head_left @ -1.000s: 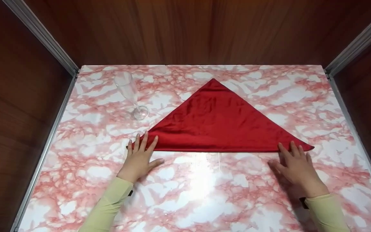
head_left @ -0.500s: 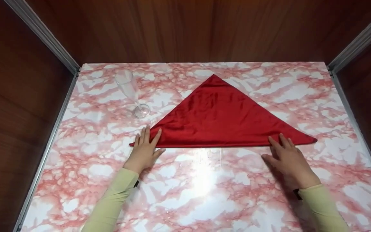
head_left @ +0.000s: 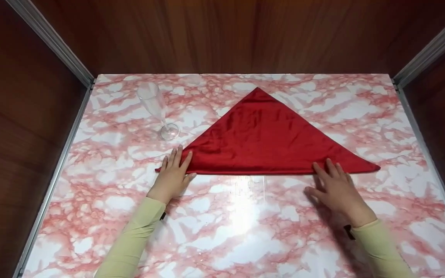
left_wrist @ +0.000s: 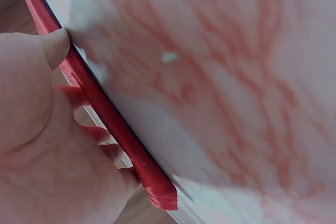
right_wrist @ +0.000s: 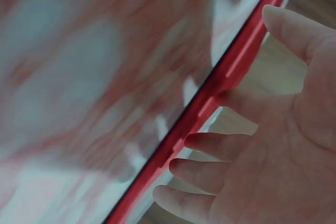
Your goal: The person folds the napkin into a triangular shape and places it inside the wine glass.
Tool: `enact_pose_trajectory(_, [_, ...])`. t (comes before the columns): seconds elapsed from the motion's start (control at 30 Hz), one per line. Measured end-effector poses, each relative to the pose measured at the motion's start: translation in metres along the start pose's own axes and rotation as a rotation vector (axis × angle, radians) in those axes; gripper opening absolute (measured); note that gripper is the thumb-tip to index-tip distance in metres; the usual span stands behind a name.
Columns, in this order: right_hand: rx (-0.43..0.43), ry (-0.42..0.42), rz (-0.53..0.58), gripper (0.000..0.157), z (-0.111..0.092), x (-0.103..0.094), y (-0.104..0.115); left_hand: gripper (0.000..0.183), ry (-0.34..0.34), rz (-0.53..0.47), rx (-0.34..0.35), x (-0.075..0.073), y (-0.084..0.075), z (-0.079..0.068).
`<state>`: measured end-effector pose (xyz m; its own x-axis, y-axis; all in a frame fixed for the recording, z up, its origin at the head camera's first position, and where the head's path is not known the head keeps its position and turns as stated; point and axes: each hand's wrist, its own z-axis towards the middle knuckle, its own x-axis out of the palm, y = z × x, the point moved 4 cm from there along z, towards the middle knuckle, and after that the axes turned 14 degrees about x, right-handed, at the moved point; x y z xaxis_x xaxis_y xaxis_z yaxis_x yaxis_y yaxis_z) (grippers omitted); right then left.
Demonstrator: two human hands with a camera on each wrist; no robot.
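Observation:
A red satin cloth napkin (head_left: 261, 135) lies folded into a wide triangle, its point toward the back wall and its long folded edge toward me. Over its left corner my left hand (head_left: 171, 175) is spread, fingertips on the cloth and thumb just below the edge. In the left wrist view the napkin's edge (left_wrist: 110, 114) runs past the thumb and fingers. My right hand (head_left: 336, 189) touches the long edge a little inward of the right corner, fingers spread. The right wrist view shows its fingertips along the red edge (right_wrist: 184, 124).
A clear champagne flute (head_left: 155, 108) is left of the napkin, near the back of the marbled red-and-white table (head_left: 222, 231). Dark wooden panels (head_left: 222, 38) with metal corner strips enclose the back and both sides.
My right hand has slid leftward along the long edge, away from the right corner. My left hand has moved slightly forward and right. The napkin keeps its triangle shape.

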<state>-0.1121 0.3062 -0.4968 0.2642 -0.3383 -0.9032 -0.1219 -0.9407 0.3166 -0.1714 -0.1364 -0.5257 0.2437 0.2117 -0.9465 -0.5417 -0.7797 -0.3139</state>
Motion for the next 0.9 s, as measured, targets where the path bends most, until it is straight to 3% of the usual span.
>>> enact_pose_trajectory(0.3, [-0.203, 0.002, -0.053, 0.078, -0.007, 0.027, 0.075, 0.067, -0.034, 0.0, 0.031, 0.001, 0.0, 0.0])
enact_pose_trajectory(0.47, [-0.251, 0.045, -0.062, 0.077, -0.005, 0.039, 0.11, 0.065, -0.035, -0.005, 0.036, 0.003, 0.0, 0.001])
enact_pose_trajectory(0.63, [-0.229, 0.101, -0.052, 0.077, -0.003, 0.046, 0.126, 0.062, -0.022, 0.0, 0.036, 0.003, 0.002, 0.0])
enact_pose_trajectory(0.9, [-0.242, 0.124, -0.054, 0.077, 0.0, 0.051, 0.138, 0.058, -0.038, 0.003, 0.023, -0.005, 0.01, -0.005])
